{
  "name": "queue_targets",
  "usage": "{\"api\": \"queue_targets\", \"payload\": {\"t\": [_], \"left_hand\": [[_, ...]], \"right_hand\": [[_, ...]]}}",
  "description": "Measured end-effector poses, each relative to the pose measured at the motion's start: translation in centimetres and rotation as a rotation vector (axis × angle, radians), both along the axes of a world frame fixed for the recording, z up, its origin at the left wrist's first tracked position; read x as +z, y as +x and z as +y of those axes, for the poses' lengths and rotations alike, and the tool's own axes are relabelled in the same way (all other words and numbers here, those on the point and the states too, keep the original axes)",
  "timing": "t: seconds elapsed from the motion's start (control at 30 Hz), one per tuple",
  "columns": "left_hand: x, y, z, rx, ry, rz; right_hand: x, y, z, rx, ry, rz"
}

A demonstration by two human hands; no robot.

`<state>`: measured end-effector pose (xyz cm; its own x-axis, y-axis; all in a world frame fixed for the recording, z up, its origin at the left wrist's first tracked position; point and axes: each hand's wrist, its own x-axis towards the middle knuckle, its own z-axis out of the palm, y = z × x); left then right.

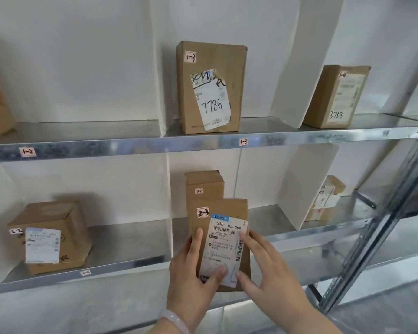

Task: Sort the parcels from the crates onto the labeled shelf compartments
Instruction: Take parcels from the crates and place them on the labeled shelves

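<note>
A brown cardboard parcel (227, 210) tagged 2-3, with a white shipping label reading 530-D5-009, stands upright at the front edge of the lower shelf's middle compartment. My left hand (193, 278) grips its left side and lower front. My right hand (263, 263) presses against its right side, fingers spread. Behind it stands another 2-3 parcel (204, 184). The shelf tag for this compartment is hidden by the held parcel.
Metal shelf (121, 147) with white dividers carries tags 1-2 (27, 152), 1-3 (243, 141), 2-2 (85, 272). Parcel 7786 (210, 88) stands in 1-3, parcel 3753 (336, 97) to its right, a box (50, 237) in 2-2, a small parcel (326, 198) at lower right. A steel upright (381, 225) is at right.
</note>
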<state>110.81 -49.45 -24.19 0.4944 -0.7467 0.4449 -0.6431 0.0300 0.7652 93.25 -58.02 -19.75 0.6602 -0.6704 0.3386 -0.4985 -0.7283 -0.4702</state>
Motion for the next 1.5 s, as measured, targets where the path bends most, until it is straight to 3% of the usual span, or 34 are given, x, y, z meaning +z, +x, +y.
{"api": "queue_targets", "payload": {"t": [0.3,0.8,0.9,1.07,1.27,1.5], "left_hand": [[-1.8,-6.7,-9.8,0.051,0.021,0.027],[-6.7,-4.3,-25.1,0.159,0.057,-0.016],[-8.5,-3.7,-26.5,0.193,0.076,0.01],[-11.3,-3.2,-27.5,0.207,0.089,0.257],[-12.5,-3.8,-29.1,0.291,0.07,0.203],[-11.6,-4.5,-27.3,0.231,0.102,0.169]], "right_hand": [[-1.5,-6.6,-9.6,-0.026,0.052,0.036],[-7.0,-5.7,-20.1,-0.069,0.101,-0.057],[-8.7,-5.5,-21.1,-0.1,0.131,-0.091],[-11.1,-5.1,-21.5,-0.088,0.164,-0.086],[-11.9,-4.9,-21.8,-0.06,0.155,-0.056],[-11.8,-5.2,-21.1,-0.027,0.126,-0.02]]}}
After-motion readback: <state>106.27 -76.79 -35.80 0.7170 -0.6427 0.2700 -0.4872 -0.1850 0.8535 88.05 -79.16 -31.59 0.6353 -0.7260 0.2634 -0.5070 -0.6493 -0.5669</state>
